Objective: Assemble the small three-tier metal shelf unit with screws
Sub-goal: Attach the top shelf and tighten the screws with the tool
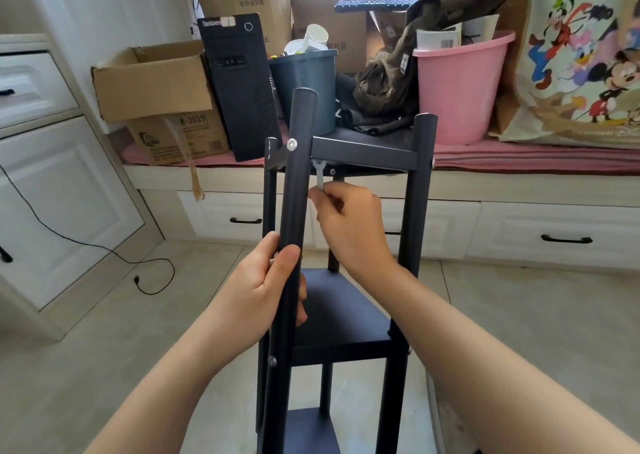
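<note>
A black three-tier metal shelf unit [346,301] stands upright on the floor in front of me. My left hand [263,283] grips its near-left round post [296,183] about halfway up. A silver screw head [293,145] shows on that post at the top tier [363,150]. My right hand [341,218] pinches a small flat silver wrench [319,174], whose head sits under the top tier's front rail just right of the post. A second screw [272,360] shows lower on the left side, at the middle tier.
Behind the shelf runs a low bench with a pink mat [519,157], holding a cardboard box [156,107], a black computer tower [239,86], a grey bin [304,89] and a pink bucket [460,89]. White drawers [554,235] sit below. A black cable [138,273] lies on the tiled floor.
</note>
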Demonstrator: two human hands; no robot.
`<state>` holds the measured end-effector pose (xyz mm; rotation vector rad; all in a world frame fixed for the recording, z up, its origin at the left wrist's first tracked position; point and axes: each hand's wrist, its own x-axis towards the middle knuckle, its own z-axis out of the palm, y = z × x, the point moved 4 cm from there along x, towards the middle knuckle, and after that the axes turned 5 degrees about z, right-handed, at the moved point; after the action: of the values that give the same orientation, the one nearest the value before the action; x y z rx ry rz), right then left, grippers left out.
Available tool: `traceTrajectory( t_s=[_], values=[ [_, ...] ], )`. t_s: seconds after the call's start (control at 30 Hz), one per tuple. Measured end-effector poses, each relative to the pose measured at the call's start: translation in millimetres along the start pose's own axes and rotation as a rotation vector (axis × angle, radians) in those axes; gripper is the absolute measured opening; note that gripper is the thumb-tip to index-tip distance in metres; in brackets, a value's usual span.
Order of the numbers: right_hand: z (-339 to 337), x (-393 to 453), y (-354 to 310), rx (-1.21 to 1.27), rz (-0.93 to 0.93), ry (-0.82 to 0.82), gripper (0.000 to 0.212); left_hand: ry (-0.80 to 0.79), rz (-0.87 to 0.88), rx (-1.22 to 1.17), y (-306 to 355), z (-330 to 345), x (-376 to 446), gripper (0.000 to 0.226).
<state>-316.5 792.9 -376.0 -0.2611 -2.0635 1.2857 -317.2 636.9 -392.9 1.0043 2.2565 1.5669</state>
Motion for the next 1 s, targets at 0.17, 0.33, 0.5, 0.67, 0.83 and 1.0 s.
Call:
traceTrajectory(
  t_s=[0.17,0.33,0.5,0.67,0.83,1.0],
  values=[
    [-12.7,-7.2,-8.0,0.005,0.124,-0.143,0.021,-0.003,0.005,0.007,1.1,1.1,-0.6,0.028],
    [-30.4,-2.6,-21.2,-0.007,0.099,-0.103,0.022,-0.012,0.013,0.016,-0.6,3.1,0.0,0.029],
    [-35.9,-5.4,-30.1,-0.073,-0.031,-0.044,0.022,-0.011,0.022,0.046,-0.7,3.2,1.1,0.030],
    [-28.6,-7.3,-28.8,-0.124,-0.144,0.028,0.034,-0.012,0.010,0.035,-0.5,1.9,0.5,0.031],
    [-19.5,-5.2,-21.6,-0.198,-0.213,0.104,0.030,-0.033,0.006,0.028,1.0,1.0,-0.7,0.032],
    [-9.0,-2.4,-16.0,-0.215,-0.283,0.278,0.029,-0.042,0.005,0.030,1.0,0.4,-0.8,0.031]
  ],
)
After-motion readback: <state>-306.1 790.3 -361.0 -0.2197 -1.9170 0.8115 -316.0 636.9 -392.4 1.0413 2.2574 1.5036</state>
